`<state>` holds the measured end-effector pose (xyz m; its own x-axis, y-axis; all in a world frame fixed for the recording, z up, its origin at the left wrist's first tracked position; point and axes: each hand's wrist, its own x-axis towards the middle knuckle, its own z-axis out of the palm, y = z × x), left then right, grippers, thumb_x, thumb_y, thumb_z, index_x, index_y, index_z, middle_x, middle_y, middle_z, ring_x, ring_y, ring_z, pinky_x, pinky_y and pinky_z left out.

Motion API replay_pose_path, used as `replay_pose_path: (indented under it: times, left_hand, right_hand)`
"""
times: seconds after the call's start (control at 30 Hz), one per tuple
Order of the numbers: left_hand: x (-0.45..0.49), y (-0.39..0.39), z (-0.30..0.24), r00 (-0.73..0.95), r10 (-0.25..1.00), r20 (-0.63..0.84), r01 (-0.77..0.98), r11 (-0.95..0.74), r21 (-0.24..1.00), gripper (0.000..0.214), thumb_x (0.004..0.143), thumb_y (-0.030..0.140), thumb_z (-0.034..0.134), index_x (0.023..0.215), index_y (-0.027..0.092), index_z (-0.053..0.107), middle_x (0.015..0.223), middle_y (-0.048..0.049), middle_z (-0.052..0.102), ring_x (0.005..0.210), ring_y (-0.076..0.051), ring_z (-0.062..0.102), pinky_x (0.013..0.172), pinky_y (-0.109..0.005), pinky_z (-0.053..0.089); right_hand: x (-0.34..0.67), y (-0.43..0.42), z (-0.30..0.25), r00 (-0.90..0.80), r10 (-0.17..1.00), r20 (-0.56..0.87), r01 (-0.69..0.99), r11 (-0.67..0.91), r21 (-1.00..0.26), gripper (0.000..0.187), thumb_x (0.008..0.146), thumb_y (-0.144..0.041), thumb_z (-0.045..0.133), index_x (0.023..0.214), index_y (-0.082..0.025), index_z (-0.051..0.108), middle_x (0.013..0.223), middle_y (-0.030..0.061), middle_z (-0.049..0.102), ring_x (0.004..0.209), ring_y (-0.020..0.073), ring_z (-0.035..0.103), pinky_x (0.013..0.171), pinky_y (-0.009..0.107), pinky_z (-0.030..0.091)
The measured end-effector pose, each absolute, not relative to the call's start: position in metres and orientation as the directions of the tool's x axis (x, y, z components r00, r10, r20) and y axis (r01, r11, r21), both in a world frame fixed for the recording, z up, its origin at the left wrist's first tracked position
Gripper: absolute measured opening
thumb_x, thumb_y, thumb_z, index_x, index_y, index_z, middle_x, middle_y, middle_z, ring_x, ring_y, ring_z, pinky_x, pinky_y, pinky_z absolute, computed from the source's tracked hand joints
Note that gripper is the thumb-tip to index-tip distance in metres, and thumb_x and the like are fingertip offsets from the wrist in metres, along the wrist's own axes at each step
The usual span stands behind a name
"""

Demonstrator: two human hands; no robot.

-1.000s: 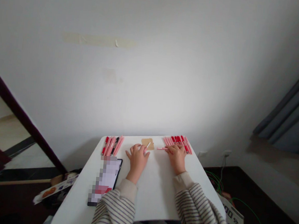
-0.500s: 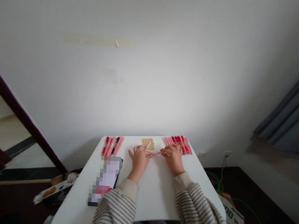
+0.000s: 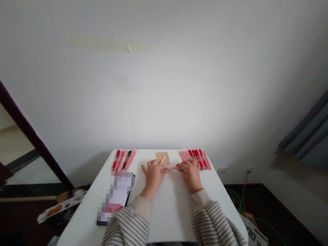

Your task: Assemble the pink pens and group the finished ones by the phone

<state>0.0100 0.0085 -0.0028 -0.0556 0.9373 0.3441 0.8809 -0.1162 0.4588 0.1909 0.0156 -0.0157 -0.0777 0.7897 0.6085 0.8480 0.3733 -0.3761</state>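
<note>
My left hand [image 3: 152, 174] and my right hand [image 3: 190, 173] meet over the far middle of a white table [image 3: 171, 210]. Between their fingertips they pinch a thin pink pen [image 3: 173, 169], one hand at each end. A small white piece [image 3: 162, 159] sticks up from my left fingers. A row of pink and red pens [image 3: 195, 157] lies just beyond my right hand. Another row of pens [image 3: 123, 159] lies at the far left of the table. A tan card [image 3: 162, 156] lies flat beyond my left hand.
A dark flat device with a blurred screen [image 3: 116, 197] lies on the table's left side. The table stands against a white wall. Cables [image 3: 238, 203] and printed boxes lie on the dark floor to the right; a grey curtain [image 3: 319, 127] hangs far right.
My right hand drew the pink pen away from the right row toward the middle, and my left hand closed on its other end. Since half a second ago little has moved.
</note>
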Motion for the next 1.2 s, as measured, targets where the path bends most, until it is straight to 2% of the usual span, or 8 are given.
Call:
replay_pose_path:
  times: [0.43,0.8,0.97,1.2]
  left_hand:
    - [0.011,0.002,-0.001,-0.101,0.924,0.369,0.894,-0.079,0.441,0.01,0.08,0.031,0.062,0.078,0.026,0.071,0.118,-0.0036,0.062,0.117,-0.026,0.046,0.107,-0.071,0.017]
    - [0.012,0.002,0.002,-0.102,0.936,0.338,0.894,-0.063,0.444,0.018,0.081,0.038,0.061,0.075,0.025,0.07,0.118,-0.0042,0.06,0.118,-0.027,0.044,0.107,-0.07,0.015]
    - [0.012,0.001,0.002,-0.082,0.93,0.359,0.885,-0.098,0.456,0.008,0.077,0.031,0.067,0.083,0.026,0.07,0.117,-0.0028,0.059,0.118,-0.026,0.044,0.108,-0.069,0.015]
    - [0.017,0.002,0.003,-0.044,0.937,0.348,0.858,-0.142,0.493,0.011,0.075,0.029,0.069,0.086,0.03,0.073,0.121,-0.0034,0.059,0.121,-0.026,0.042,0.11,-0.069,0.008]
  right_hand:
    - [0.199,0.025,-0.028,0.138,0.768,0.626,0.834,0.251,-0.492,0.029,0.094,-0.04,0.049,0.091,-0.029,0.075,0.091,0.0041,0.072,0.101,0.0255,0.047,0.094,0.043,0.021]
    - [0.198,0.025,-0.027,0.138,0.767,0.626,0.839,0.245,-0.485,0.024,0.092,-0.039,0.053,0.089,-0.029,0.075,0.089,0.0026,0.072,0.098,0.0241,0.047,0.093,0.041,0.02]
    - [0.197,0.023,-0.026,0.12,0.792,0.599,0.83,0.252,-0.498,0.018,0.09,-0.035,0.058,0.09,-0.029,0.075,0.091,0.0021,0.071,0.099,0.0241,0.046,0.092,0.04,0.023]
    - [0.192,0.015,-0.015,0.011,0.812,0.584,0.829,0.32,-0.46,0.012,0.086,-0.027,0.064,0.092,-0.031,0.075,0.093,0.0017,0.07,0.104,0.0251,0.043,0.092,0.04,0.025]
